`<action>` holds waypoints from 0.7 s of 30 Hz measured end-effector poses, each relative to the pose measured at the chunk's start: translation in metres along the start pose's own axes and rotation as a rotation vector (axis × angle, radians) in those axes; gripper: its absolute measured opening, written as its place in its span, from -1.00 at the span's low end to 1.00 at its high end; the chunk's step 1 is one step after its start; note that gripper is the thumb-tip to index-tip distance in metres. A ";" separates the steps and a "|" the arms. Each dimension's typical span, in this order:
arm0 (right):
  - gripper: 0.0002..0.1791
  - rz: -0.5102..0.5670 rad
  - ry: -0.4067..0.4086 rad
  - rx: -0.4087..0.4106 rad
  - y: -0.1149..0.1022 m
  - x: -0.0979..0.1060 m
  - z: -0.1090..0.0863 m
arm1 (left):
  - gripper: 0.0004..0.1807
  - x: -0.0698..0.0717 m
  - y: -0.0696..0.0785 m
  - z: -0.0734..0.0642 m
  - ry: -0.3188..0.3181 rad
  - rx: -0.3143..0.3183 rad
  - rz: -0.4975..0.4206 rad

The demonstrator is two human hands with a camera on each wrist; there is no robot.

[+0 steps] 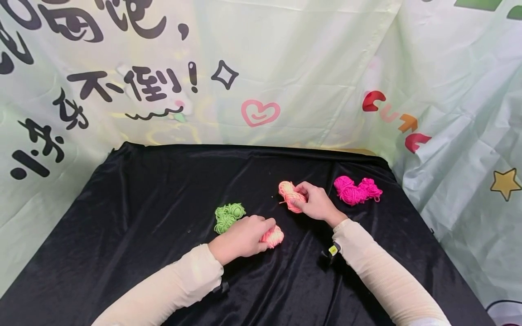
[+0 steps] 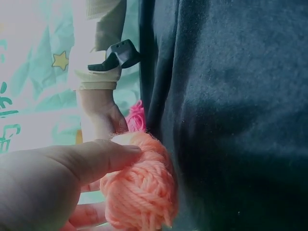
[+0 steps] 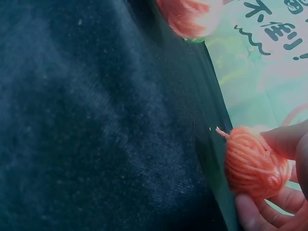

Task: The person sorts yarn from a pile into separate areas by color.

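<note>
My left hand (image 1: pixel 246 235) pinches a small ball of peach-coloured yarn (image 1: pixel 273 237) between thumb and fingers. In the left wrist view the thumb presses on top of that yarn (image 2: pixel 142 187), with fingers partly hidden behind it. Farther back and to the right, my right hand (image 1: pixel 319 204) grips a second peach yarn ball (image 1: pixel 292 197). A short loose end sticks out of this yarn (image 3: pixel 255 163) in the right wrist view. Green yarn balls (image 1: pixel 228 217) lie just left of my left hand, partly behind it. Bright pink yarn (image 1: pixel 356 190) rests to the right of my right hand.
A black velvety cloth (image 1: pixel 163 194) with soft folds covers the table. Pale printed curtains (image 1: pixel 318 81) hang behind it and along both sides. A dark wrist camera mount (image 1: pixel 329 254) is strapped below my right sleeve.
</note>
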State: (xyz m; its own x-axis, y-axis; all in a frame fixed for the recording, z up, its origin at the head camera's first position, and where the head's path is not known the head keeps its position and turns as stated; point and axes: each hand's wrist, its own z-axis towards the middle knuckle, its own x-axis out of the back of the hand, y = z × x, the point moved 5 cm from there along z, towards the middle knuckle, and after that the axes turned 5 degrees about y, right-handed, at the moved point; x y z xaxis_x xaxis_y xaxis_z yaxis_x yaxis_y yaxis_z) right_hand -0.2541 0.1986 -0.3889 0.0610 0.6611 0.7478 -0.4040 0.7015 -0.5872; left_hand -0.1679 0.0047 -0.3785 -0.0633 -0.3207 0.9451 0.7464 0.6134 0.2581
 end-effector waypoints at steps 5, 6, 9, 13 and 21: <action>-0.70 -0.003 0.013 -0.022 0.004 0.000 0.001 | -0.67 0.000 -0.003 0.006 -0.006 0.015 -0.006; -0.70 -0.004 0.013 -0.029 0.005 0.000 0.001 | -0.67 0.000 -0.003 0.007 -0.006 0.018 -0.009; -0.69 -0.007 0.016 -0.046 0.007 -0.001 0.002 | -0.67 0.000 -0.005 0.010 0.001 0.025 -0.016; -0.68 -0.017 0.025 -0.064 0.010 0.000 0.003 | -0.68 0.000 -0.008 0.014 0.011 0.032 -0.023; -0.67 -0.054 0.029 -0.085 0.018 0.002 0.005 | -0.69 -0.003 -0.015 0.021 -0.005 0.072 -0.039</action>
State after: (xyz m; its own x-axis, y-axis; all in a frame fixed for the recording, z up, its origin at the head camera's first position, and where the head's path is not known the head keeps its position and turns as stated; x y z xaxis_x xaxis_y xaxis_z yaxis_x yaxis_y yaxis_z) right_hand -0.2659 0.2110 -0.3963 0.1073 0.6280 0.7708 -0.3206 0.7557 -0.5711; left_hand -0.1933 0.0116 -0.3813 -0.0948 -0.3414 0.9351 0.6935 0.6513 0.3081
